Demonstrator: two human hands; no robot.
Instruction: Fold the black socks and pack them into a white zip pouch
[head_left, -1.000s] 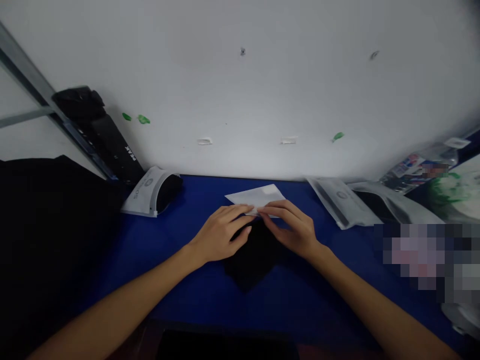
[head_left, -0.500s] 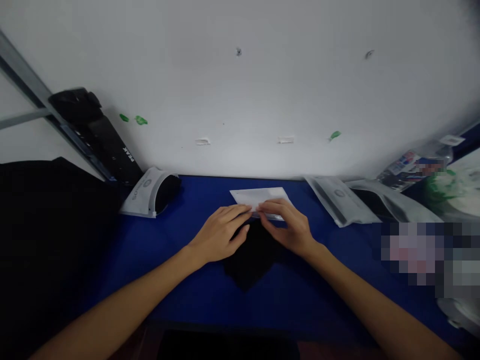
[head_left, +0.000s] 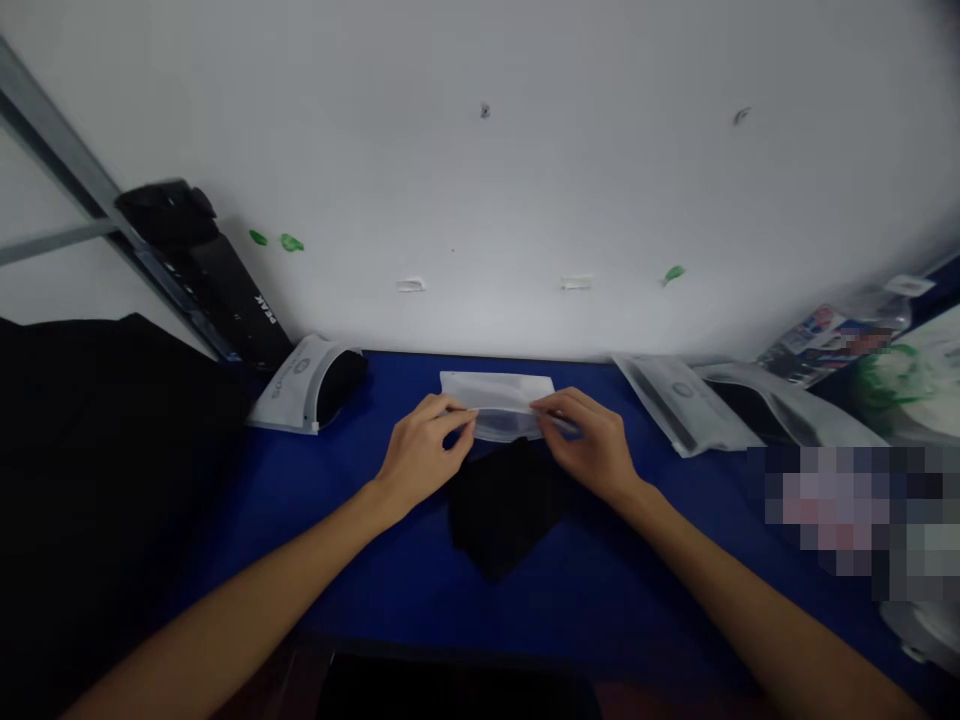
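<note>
A frosted white zip pouch (head_left: 499, 388) lies on the blue table near the wall, its mouth parted toward me. My left hand (head_left: 429, 445) pinches the left part of the pouch's upper lip between thumb and fingers. On the other side, my right hand (head_left: 589, 440) grips the right part of the same edge. Just below the mouth, between my hands, rests a folded black cloth (head_left: 506, 510), flat on the table and touched by neither hand.
At the left stands a similar pouch (head_left: 289, 385) with black cloth inside, near a black PEAK box (head_left: 225, 290). Two more pouches, one a closed-looking pouch (head_left: 686, 400), lie at the right, beside a plastic bottle (head_left: 840, 325). Black fabric (head_left: 105, 480) fills the left side.
My hands have moved apart along the pouch's edge, and its mouth has opened between them. The black cloth has stayed on the table.
</note>
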